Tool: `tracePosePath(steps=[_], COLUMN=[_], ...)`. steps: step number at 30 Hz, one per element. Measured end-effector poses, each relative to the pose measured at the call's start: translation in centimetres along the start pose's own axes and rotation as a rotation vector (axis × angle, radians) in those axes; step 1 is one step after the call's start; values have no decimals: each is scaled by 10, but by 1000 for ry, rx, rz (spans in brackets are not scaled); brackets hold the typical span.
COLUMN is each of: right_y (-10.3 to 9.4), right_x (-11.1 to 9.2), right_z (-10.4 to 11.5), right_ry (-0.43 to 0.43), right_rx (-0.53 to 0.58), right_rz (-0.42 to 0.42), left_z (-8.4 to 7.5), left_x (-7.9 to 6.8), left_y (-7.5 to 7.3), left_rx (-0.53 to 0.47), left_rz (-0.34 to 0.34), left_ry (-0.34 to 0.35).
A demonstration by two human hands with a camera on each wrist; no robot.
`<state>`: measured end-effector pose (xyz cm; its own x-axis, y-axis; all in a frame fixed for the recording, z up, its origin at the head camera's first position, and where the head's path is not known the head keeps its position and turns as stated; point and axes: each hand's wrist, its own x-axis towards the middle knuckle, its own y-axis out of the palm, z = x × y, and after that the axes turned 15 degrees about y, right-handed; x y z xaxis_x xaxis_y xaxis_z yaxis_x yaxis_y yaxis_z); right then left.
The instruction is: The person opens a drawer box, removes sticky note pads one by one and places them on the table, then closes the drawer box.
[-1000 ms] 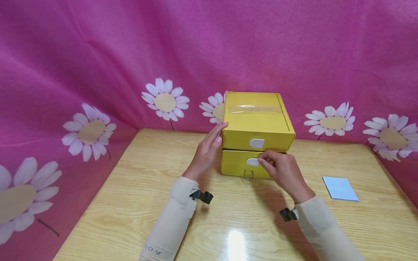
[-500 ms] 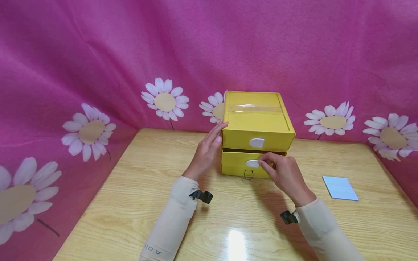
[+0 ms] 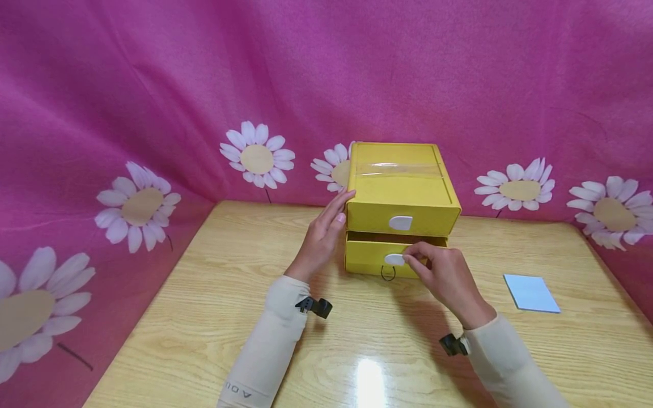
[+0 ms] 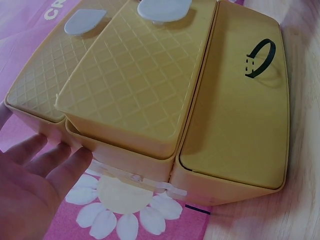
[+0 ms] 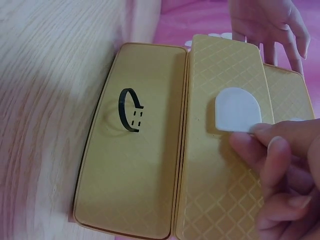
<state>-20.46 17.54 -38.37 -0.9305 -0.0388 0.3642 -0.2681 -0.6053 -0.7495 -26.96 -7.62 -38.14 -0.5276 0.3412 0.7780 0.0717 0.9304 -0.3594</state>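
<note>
A yellow drawer unit (image 3: pixel 398 181) stands on the wooden table, three drawers high. Its middle drawer (image 4: pixel 135 70) is pulled partly out, with a dark gap showing above its front. My right hand (image 3: pixel 449 277) pinches the edge of that drawer's white pull tab (image 5: pixel 237 110) between thumb and finger. My left hand (image 3: pixel 318 238) rests with fairly straight fingers against the unit's left side, near the top drawer (image 4: pixel 55 70). The top drawer, with its own white tab (image 3: pixel 401 223), is closed. Below, the bottom drawer (image 5: pixel 135 175) is closed too and carries a black loop handle (image 5: pixel 125 110).
A light blue square pad (image 3: pixel 531 293) lies on the wooden table (image 3: pixel 214 317), right of the unit. Pink cloth (image 3: pixel 326 68) printed with white daisies hangs behind and along both sides. Clear tape (image 3: pixel 398 169) crosses the unit's top.
The middle drawer has slid out towards me, widening the gap above it. My right hand has come slightly nearer with the tab; the left hand has stayed in place.
</note>
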Motion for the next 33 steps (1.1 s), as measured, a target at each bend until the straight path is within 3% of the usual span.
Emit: tracePosePath(steps=[25, 33], right_y=[-5, -5], right_x=[-16, -24], right_z=[4, 5], right_ry=[16, -42], right_rx=[-6, 9], right_rz=[31, -12], left_z=[-1, 0], left_x=[0, 0], left_y=[0, 0], left_rx=[-7, -4], left_rz=[6, 8], left_ry=[12, -1])
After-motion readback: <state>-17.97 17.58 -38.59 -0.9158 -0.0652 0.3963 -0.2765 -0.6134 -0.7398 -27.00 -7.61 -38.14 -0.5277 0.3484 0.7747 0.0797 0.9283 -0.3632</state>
